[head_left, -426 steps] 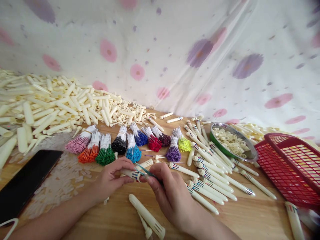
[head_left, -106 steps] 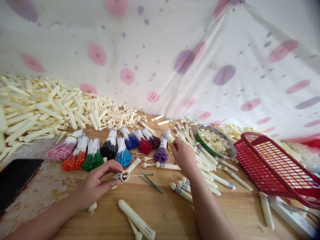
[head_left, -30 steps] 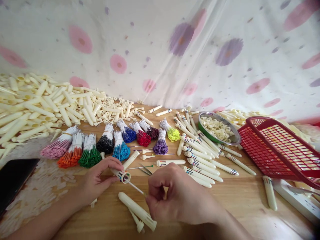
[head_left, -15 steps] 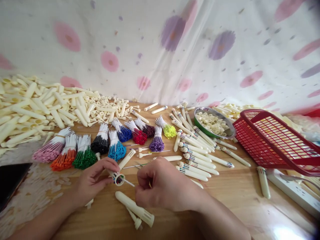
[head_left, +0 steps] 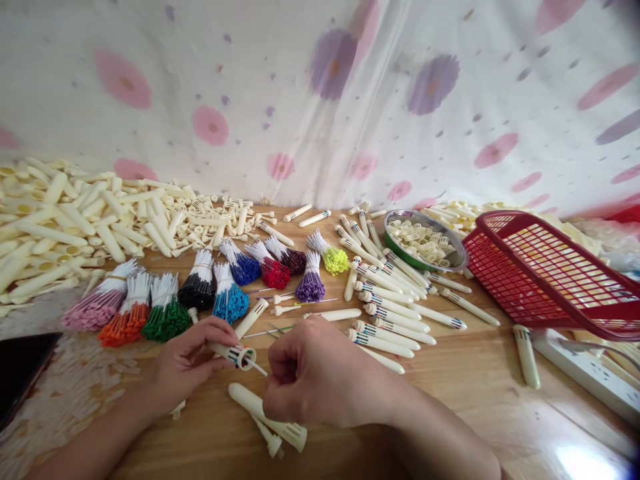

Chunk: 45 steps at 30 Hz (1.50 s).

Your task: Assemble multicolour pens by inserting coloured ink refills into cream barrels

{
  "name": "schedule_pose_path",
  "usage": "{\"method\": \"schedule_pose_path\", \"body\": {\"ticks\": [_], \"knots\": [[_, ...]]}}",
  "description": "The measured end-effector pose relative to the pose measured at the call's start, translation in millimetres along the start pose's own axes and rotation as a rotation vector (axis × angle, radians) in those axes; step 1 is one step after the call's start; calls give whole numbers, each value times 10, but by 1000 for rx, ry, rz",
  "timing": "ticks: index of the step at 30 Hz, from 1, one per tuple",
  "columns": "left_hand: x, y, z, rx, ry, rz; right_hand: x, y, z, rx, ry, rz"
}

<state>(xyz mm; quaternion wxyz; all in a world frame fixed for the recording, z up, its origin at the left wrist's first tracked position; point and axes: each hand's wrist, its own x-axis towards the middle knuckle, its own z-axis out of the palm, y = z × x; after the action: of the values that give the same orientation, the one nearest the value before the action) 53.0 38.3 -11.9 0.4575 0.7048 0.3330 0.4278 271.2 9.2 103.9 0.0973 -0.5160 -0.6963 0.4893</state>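
My left hand is closed around a cream slotted pen barrel, its open end turned to the right and coloured pieces showing in the slots. My right hand pinches a thin white pen refill, whose other end reaches into the barrel's mouth. Just below the hands, a loose cream barrel lies across a smaller stemmed part. Behind the left hand rests another slotted barrel. Bundles of colour-tipped refills stand behind, among them green, light blue and purple.
Cream barrels are heaped at the back left. Multicolour pens lie in rows on the right, near a metal bowl of small parts. A red basket, a power strip and a dark flat device flank the work area.
The barrel in my left hand has tilted more sideways, showing more of its slotted side. My right hand has shifted slightly left, still pinching the refill. The whole view has moved a little.
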Motion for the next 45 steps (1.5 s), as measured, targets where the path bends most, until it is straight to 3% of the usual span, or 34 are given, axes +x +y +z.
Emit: {"method": "schedule_pose_path", "body": {"ticks": [20,29,31,37,41,45], "knots": [[18,40,-14,-51,1,-20,69,118,3,137,-31,-93],[-57,-130,-32,-80,-1,-26,141,159,36,158,-42,-58],[-76,-153,-38,-65,8,-47,162,167,76,86,22,-96],[-92,-139,-64,12,27,-242,247,226,168,-479,514,-478],[-69,-84,-66,-33,70,-257,253,260,141,-727,630,-692],[-31,-17,-68,-57,109,-229,232,254,116,-801,706,-779]]}}
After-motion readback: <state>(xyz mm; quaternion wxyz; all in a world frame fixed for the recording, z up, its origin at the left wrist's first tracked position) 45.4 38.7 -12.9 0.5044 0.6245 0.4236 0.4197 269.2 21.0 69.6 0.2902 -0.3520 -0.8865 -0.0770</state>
